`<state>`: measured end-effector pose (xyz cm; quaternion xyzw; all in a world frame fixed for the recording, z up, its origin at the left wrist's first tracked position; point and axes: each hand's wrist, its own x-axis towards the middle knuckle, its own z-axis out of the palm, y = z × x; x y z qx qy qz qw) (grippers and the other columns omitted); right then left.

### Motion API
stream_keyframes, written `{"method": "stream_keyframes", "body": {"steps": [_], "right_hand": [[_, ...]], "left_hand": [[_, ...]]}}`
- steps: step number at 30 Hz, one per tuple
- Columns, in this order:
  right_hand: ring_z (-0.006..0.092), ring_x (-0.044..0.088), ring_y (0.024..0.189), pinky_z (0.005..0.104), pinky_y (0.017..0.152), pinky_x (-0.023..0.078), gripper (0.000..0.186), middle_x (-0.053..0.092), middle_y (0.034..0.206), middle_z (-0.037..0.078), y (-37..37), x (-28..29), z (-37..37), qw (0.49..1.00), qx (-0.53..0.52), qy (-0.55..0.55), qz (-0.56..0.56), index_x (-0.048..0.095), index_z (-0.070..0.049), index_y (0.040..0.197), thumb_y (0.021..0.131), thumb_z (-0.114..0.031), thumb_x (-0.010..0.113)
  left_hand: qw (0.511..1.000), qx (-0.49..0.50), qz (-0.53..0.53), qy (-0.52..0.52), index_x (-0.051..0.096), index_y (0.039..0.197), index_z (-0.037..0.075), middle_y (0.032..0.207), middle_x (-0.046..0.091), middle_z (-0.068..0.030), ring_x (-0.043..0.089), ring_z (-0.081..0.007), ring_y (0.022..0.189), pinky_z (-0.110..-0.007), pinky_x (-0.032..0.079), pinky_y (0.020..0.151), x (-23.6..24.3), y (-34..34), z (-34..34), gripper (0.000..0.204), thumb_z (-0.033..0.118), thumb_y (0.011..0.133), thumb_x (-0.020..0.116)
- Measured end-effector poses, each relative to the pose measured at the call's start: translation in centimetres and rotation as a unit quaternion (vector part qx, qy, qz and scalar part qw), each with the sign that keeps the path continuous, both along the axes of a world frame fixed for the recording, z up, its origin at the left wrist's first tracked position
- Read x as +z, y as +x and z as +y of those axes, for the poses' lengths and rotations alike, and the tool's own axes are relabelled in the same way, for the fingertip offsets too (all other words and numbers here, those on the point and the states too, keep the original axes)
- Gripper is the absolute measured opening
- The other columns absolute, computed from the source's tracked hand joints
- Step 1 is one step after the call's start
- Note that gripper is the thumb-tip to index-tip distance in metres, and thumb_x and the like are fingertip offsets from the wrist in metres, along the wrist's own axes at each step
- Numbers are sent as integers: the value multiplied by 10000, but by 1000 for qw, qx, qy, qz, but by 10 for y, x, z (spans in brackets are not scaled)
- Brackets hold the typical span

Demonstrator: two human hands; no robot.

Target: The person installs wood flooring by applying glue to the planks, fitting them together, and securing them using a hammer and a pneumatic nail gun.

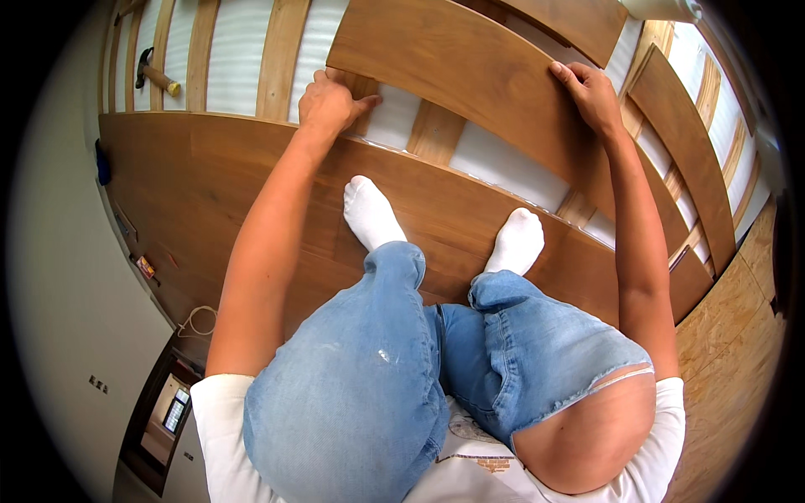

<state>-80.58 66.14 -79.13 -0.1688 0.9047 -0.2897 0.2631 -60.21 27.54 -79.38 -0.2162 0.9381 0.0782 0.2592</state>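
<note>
A long brown floor plank point(453, 63) lies slantwise over pale wooden battens point(436, 132), just beyond my feet. My right hand point(594, 99) grips its far edge toward the right, thumb on the top face. At the plank's left end, my left hand point(327, 105) has its fingers curled against the near corner, while the thumb sticks out over a batten. Between this plank and the laid brown flooring point(218, 180) runs a gap showing white foam underlay point(503, 163). Both socked feet rest on the laid flooring. What lies under the held plank is hidden.
A hammer point(156, 74) lies across the battens at far left. More loose planks point(683, 138) lie at right and along the top. A white container point(662, 8) stands at the top edge. Left, by the wall, are a small box point(146, 267) and a coiled cord point(199, 320).
</note>
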Motion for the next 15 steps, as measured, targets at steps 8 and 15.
{"method": "stream_keyframes", "body": {"steps": [8, 15], "right_hand": [[252, 664, 735, 386, 706, 510, 641, 715, 779, 125, 4, -4, 4, 1000, 2, -7, -6, 775, -35, 991, 962, -649, 593], [291, 725, 835, 393, 776, 548, 624, 764, 891, 146, 13, 0, -3, 999, 17, 13, -35, 786, -53, 1039, 951, -645, 611]], "left_hand": [[999, 13, -40, -8, 491, 1345, -58, 1257, 587, -226, 640, -391, 1116, -466, 555, 911, 10, 21, 7, 949, 638, 781, 807], [1000, 14, -27, -2, 509, 1345, -34, 1236, 631, -223, 623, -405, 1161, -494, 498, 980, 12, 27, 6, 925, 617, 763, 816]]}}
